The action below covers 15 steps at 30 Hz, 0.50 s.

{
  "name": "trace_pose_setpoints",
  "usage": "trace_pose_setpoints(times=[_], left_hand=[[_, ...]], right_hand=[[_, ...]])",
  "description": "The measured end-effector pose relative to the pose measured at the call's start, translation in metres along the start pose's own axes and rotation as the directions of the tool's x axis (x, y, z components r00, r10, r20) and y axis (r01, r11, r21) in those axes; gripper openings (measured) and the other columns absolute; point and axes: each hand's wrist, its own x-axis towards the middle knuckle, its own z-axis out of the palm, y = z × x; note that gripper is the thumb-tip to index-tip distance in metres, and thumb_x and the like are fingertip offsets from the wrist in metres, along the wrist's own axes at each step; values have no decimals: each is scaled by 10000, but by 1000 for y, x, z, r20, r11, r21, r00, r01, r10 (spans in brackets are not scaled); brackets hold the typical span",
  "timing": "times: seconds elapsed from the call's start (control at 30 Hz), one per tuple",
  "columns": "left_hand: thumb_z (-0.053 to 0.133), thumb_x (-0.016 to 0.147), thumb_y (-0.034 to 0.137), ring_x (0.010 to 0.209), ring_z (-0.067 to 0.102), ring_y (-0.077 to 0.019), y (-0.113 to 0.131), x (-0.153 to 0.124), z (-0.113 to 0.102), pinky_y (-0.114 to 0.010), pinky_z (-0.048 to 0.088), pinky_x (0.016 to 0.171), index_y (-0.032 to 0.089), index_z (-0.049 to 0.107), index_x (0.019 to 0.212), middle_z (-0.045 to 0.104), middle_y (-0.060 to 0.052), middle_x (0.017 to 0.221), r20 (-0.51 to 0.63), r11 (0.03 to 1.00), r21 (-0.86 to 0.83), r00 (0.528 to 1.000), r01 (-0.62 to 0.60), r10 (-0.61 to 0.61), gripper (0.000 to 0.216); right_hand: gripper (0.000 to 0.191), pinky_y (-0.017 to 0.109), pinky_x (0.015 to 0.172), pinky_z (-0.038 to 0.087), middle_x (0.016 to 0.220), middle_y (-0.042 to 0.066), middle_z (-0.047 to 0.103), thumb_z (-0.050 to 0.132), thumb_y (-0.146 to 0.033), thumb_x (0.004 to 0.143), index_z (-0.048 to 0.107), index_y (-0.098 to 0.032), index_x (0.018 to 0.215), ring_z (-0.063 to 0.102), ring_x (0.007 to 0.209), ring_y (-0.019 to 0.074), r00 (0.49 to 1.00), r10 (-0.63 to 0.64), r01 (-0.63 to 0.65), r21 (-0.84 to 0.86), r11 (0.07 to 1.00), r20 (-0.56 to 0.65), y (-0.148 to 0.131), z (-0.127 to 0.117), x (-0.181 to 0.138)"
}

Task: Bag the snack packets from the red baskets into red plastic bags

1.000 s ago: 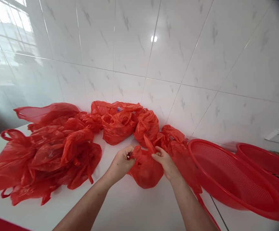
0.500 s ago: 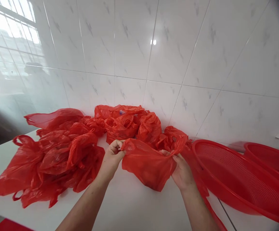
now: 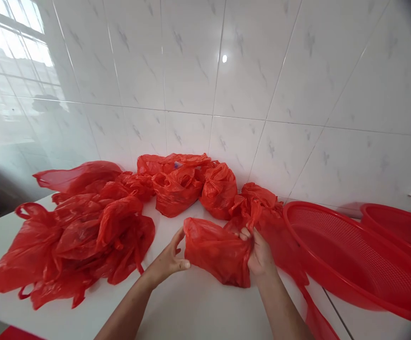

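In the head view a red plastic bag (image 3: pixel 218 252) hangs in front of me, a little above the white table, its lower part bulging. My right hand (image 3: pixel 258 255) is closed around the gathered right end of this bag. At the bag's left edge is my left hand (image 3: pixel 168 264), thumb and fingers spread apart. Its fingertips come close to the edge or touch it; I cannot tell which. What the bag contains is hidden by the red plastic.
A large heap of crumpled red plastic bags (image 3: pixel 85 231) covers the table's left side. Several filled red bags (image 3: pixel 179 189) stand along the tiled wall (image 3: pixel 191 71). At the right are two red plastic baskets (image 3: pixel 350 250), with a flat red bag (image 3: pixel 279 238) beside the nearer one.
My left hand has let go of the bag's upper left corner and opened beside it. The bag has come slightly lower, still held by my right hand.
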Motion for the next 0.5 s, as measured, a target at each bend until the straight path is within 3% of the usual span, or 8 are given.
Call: trace_pose_setpoints(times=[0.13,0.23,0.33,0.43,0.5], left_hand=[[749,690,404,1099,563,-328,4,19,27,-412,466,876,202,625,1147,656,-115,1134,154,999,-49,988,23,-16,515],[683,754,420,886,633,-260,1,38,41,-359,488,782,165,679,891,705,-75,901,18,986,-145,997,83,-81,289],[672,754,435,793,638,-213,-8,54,51,-327,489,738,168,652,860,700,-57,840,-110,932,-359,989,54,-100,288],[701,714,420,697,619,-172,-17,64,58,-288,482,674,147,640,833,677,-50,769,-156,850,-527,979,28,-129,304],[707,699,420,601,578,-135,-22,66,62,-261,464,608,150,611,752,637,-18,676,-193,839,-543,969,28,-157,291]], right_hand=[[409,273,573,452,489,-75,371,701,-485,709,413,-225,576,384,478,94,993,106,-112,178,978,43,8,10,-6],[372,202,452,316,494,-87,328,688,-417,747,430,-205,585,215,425,55,981,137,-171,278,945,137,10,17,-7],[440,202,407,188,454,-72,292,586,-471,806,417,-188,514,156,416,51,969,119,-172,246,954,216,9,21,-4],[447,203,407,193,434,-58,345,585,-535,790,511,-176,534,223,405,47,980,143,-160,122,979,138,14,23,0],[348,199,440,275,492,-49,458,640,-532,760,632,-185,752,346,430,58,975,193,-200,57,978,114,23,23,1]])
